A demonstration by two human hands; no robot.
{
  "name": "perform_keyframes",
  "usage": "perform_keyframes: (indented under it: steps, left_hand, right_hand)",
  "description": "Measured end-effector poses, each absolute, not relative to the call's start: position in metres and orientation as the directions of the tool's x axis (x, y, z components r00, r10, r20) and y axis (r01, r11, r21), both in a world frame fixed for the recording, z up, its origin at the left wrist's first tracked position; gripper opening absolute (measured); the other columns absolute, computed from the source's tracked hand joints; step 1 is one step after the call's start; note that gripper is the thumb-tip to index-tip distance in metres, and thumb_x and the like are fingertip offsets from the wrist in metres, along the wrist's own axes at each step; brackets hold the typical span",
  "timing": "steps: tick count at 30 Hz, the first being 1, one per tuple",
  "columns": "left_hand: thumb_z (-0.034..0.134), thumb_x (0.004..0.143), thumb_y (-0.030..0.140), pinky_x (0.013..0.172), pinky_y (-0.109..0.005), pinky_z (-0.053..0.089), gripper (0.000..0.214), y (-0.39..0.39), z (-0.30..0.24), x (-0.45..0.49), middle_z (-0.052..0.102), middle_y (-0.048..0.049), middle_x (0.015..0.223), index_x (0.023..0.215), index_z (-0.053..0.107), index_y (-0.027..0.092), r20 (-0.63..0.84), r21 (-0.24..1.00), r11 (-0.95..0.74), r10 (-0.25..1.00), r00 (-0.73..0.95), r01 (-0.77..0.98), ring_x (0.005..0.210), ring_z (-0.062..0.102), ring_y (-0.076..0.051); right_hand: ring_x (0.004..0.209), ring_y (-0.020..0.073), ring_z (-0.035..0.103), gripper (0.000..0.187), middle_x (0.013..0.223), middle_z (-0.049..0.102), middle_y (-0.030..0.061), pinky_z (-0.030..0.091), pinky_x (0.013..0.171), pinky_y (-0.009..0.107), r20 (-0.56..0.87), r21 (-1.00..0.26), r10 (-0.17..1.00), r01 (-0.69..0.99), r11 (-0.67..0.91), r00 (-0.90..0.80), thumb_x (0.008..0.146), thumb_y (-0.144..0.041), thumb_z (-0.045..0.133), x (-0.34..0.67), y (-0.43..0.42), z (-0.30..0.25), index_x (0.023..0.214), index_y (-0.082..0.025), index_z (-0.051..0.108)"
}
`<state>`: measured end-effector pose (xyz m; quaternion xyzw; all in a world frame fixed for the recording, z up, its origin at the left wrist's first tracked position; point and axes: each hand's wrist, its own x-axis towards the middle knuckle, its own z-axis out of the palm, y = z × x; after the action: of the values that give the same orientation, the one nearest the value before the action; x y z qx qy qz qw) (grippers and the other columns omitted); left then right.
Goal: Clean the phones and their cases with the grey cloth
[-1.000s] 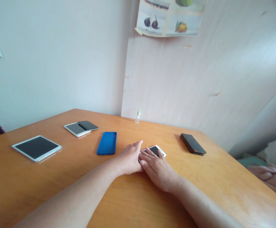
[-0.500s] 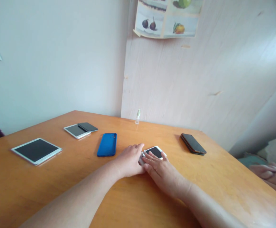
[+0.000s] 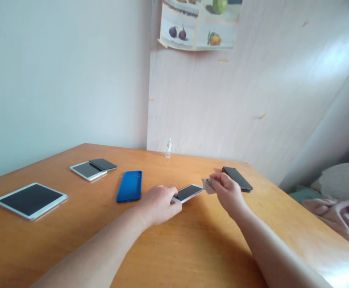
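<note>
A white phone (image 3: 189, 193) with a dark screen is gripped at its near left end by my left hand (image 3: 160, 205), thumb in front and fingers behind. The phone looks tilted a little off the table, its far right end raised. My right hand (image 3: 229, 195) pinches a small whitish wipe (image 3: 208, 186), bunched between thumb and fingers, just off the phone's right end. Whether the wipe is cloth or paper I cannot tell. Left of my left hand lies a blue phone case (image 3: 129, 186), open side up.
On the wooden table (image 3: 81, 236) lie a white tablet (image 3: 32, 200), a smaller white tablet (image 3: 87, 171) with a dark phone (image 3: 103, 164) resting on it, and a dark phone in a case (image 3: 237, 179) beyond my right hand. A small clear pump bottle (image 3: 168, 149) stands near the wall.
My hands have moved apart. The phone, flat under my hands before, is now tilted in my left hand. The right hand has lifted off to the right with the wipe. The view has shifted slightly.
</note>
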<state>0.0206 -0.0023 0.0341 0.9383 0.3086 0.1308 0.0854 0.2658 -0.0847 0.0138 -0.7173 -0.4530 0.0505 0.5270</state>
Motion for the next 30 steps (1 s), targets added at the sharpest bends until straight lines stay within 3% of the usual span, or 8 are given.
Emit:
perform_keyframes:
  steps: [5,9,20,27,30]
  left_hand:
    - [0.028,0.097,0.043,0.059,-0.031,0.04,0.04,0.0,0.034,0.021,0.069,-0.0062,0.076,0.087,0.061,0.023,0.226,0.114,-0.815,0.577,0.785,0.567,0.07,0.066,-0.023]
    - [0.025,0.098,0.038,0.057,-0.031,0.04,0.039,-0.003,0.038,0.022,0.069,-0.0074,0.075,0.087,0.058,0.021,0.203,0.038,-0.82,0.566,0.799,0.571,0.066,0.066,-0.024]
    - [0.026,0.1,0.04,0.057,-0.03,0.042,0.041,-0.016,0.041,0.026,0.068,-0.0069,0.072,0.083,0.058,0.02,0.242,0.103,-0.865,0.501,0.831,0.492,0.064,0.065,-0.021]
    - [0.026,0.1,0.039,0.06,-0.031,0.045,0.04,-0.016,0.038,0.027,0.07,-0.0081,0.078,0.089,0.06,0.02,0.283,0.096,-0.871,0.488,0.825,0.482,0.071,0.068,-0.024]
    - [0.025,0.1,0.036,0.06,-0.032,0.045,0.04,-0.017,0.042,0.027,0.07,-0.0085,0.077,0.088,0.06,0.02,0.242,0.083,-0.858,0.511,0.825,0.507,0.069,0.067,-0.024]
  right_hand:
    - [0.069,0.0188,0.061,0.027,0.075,0.069,0.0043,0.045,0.063,0.029,0.37,-0.845,0.716,0.534,-0.005,0.592,0.078,-0.039,0.057,0.264,-0.082,0.008,0.091,-0.017,0.067]
    - [0.071,0.0188,0.062,0.033,0.08,0.071,0.0064,0.046,0.065,0.03,0.404,-0.844,0.699,0.535,0.037,0.59,0.08,-0.045,0.058,0.268,-0.077,0.0,0.095,-0.016,0.066]
    - [0.07,0.0184,0.061,0.031,0.075,0.07,0.0043,0.046,0.065,0.03,0.472,-0.715,0.758,0.699,0.03,0.45,0.089,-0.044,0.052,0.254,-0.08,0.003,0.091,-0.018,0.069]
    - [0.079,0.0167,0.062,0.025,0.085,0.07,0.0043,0.047,0.072,0.027,0.506,-0.584,0.861,0.756,0.296,0.054,0.093,-0.035,0.049,0.198,-0.094,0.02,0.091,-0.021,0.07]
    - [0.076,0.0176,0.063,0.028,0.081,0.07,0.0038,0.046,0.069,0.027,0.498,-0.59,0.849,0.787,0.181,0.178,0.093,-0.038,0.048,0.22,-0.086,0.016,0.09,-0.02,0.07]
